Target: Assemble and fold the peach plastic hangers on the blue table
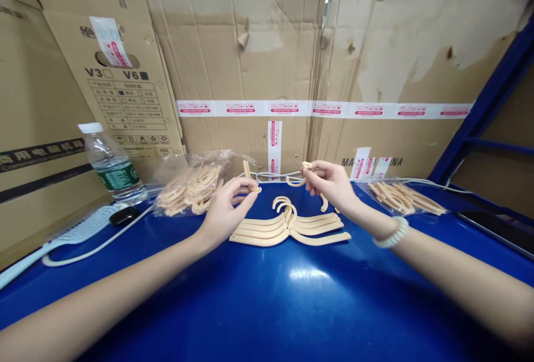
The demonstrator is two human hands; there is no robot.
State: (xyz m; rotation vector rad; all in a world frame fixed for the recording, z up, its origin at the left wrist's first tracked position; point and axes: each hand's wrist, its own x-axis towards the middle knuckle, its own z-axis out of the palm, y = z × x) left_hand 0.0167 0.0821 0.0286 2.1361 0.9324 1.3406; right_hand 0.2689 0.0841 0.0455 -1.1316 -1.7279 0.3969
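Hanger hook (295, 184): raised above the far part of the blue table (267, 306); thumb and fingers of the right hand (330, 184) clamped together on one end.
Hanger slat (247, 169): pinched in the left hand (231, 204), upper part standing clear of the fingers (whether the small end at the fingertips is the same piece, cannot tell).
Gap: hook and slat apart, not touching.
Hanger stack (261, 234): beige, overlapping, flat between and below the hands, hooks curling at its far side.
Loose curved piece (324, 202): on the table below the right hand, near the stack.
Flanks: plastic bag of hanger parts (192, 184) left, second bag (406, 198) right; water bottle (119, 167) farther left.
Risk: judged chiefly a dropped part, both grips being fingertip only; a hand lowered carelessly could also disarrange the stack.
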